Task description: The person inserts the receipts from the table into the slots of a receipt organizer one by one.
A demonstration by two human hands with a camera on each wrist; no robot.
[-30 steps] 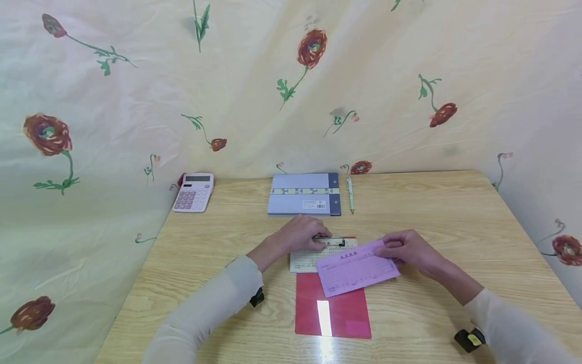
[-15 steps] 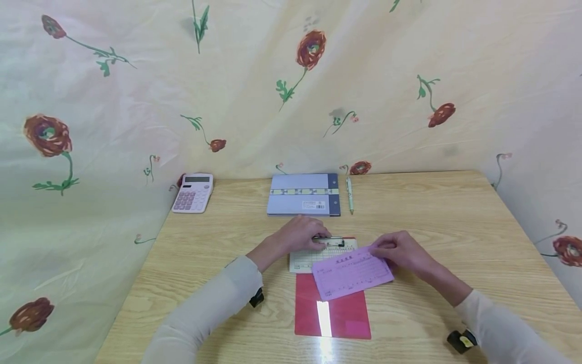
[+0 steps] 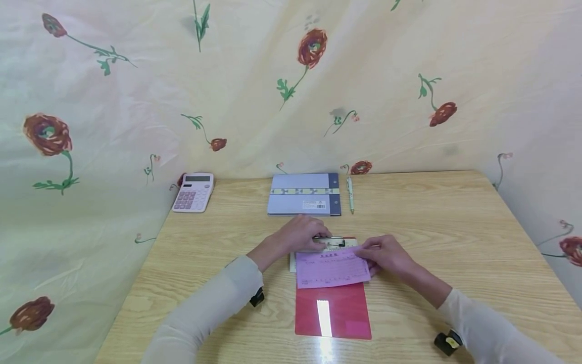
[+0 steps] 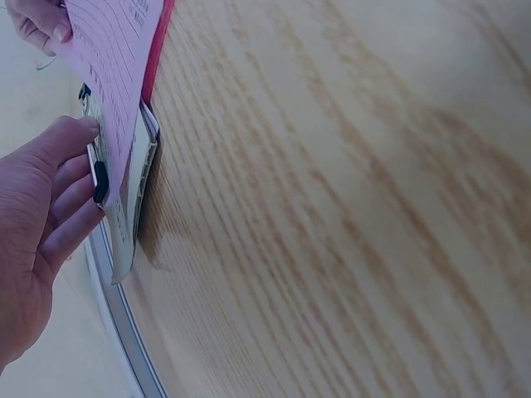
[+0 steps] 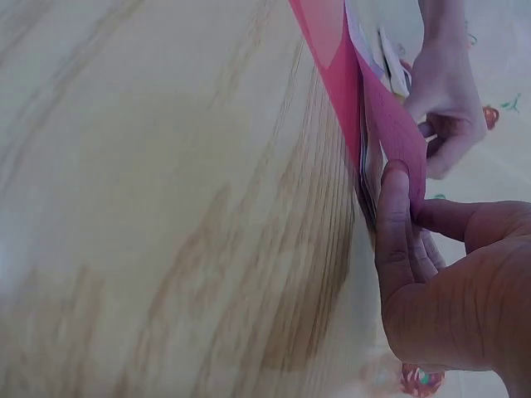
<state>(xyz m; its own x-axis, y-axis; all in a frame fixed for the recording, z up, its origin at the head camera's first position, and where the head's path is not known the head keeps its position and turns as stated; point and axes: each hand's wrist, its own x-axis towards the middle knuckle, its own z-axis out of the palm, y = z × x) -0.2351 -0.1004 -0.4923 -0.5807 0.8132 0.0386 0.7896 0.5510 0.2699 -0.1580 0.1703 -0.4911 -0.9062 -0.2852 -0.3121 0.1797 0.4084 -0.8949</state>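
Observation:
A red clipboard (image 3: 332, 313) lies on the table with a white printed form pad (image 4: 137, 178) at its top end. My left hand (image 3: 301, 233) pinches the black-ended metal clip (image 3: 342, 243) at the clipboard's top, thumb on one side and fingers on the other. Between the thumb and fingers of my right hand (image 3: 386, 254) is the right edge of a pink printed slip (image 3: 332, 270). It lies nearly level over the pad, covering most of it, and its upper edge is just below the clip. In the right wrist view the slip (image 5: 398, 133) bends slightly upward.
Behind the hands lies a blue notebook (image 3: 297, 202), with a pale green pen (image 3: 350, 194) to its right. A white calculator (image 3: 193, 193) is at the back left corner of the wooden table (image 3: 436, 212). Flower-patterned cloth (image 3: 254, 76) hangs behind the table.
My right hand has moved left, bringing the pink slip over the pad and turning it from tilted to nearly straight. My left hand has stayed at the clip.

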